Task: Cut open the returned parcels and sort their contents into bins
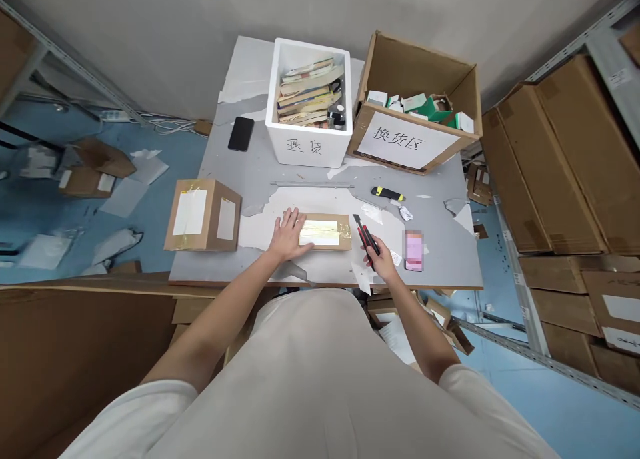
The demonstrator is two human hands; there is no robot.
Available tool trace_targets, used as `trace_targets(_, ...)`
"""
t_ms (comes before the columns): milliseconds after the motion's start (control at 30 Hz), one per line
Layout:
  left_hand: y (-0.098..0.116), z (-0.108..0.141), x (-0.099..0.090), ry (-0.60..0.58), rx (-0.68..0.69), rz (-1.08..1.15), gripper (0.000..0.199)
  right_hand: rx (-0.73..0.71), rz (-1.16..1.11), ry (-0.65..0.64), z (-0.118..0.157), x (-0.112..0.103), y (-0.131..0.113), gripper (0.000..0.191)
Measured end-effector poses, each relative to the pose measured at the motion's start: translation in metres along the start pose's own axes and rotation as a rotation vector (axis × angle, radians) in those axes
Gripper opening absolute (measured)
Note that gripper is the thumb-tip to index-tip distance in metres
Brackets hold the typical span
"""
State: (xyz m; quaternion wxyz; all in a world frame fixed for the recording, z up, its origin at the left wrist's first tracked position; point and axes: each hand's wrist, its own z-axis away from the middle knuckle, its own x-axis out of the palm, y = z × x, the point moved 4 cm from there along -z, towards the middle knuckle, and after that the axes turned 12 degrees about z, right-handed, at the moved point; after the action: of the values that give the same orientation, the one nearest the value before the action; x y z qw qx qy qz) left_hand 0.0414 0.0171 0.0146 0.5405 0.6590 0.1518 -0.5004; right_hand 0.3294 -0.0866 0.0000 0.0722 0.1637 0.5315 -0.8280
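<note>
A long flat cardboard box (325,232) with a white label and clear tape lies in front of me on the table. My left hand (289,236) rests over its left end, fingers spread and thumb along the near edge. Just right of the box, my right hand (381,258) is closed around a black and red utility knife (367,232), its tip pointing away from me. Whether the blade is out is too small to tell. Beyond that hand lies a black and yellow utility knife (388,193). A phone with a pink screen (414,251) is to its right.
A taped carton (203,216) stands at the table's left. A black phone (241,134), a white foam box (310,146) of packages and an open cardboard box (415,142) with small green-and-white boxes are at the back. Paper scraps (371,212) litter the grey table (450,259). Cartons (570,159) fill the right shelf.
</note>
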Motion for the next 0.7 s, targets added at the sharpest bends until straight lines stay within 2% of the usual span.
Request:
trace_targets(100, 0.002, 0.0, 0.003, -0.013, -0.006, -0.07, 0.102, 0.021, 0.006, -0.064, 0.017, 0.001, 0.01, 0.079)
trace_targets(233, 0.004, 0.002, 0.004, 0.009, 0.003, -0.095, 0.114, 0.049, 0.004, -0.107, 0.02, 0.004, 0.015, 0.077)
trace_targets(500, 0.001, -0.004, 0.008, 0.105, 0.086, -0.042, 0.114, 0.038, 0.1, -0.223, 0.003, -0.012, 0.003, 0.072)
trace_targets(700, -0.004, -0.003, 0.014, 0.15, 0.13, -0.012, 0.112, 0.029, 0.185, -0.376, 0.011, -0.035, 0.005, 0.066)
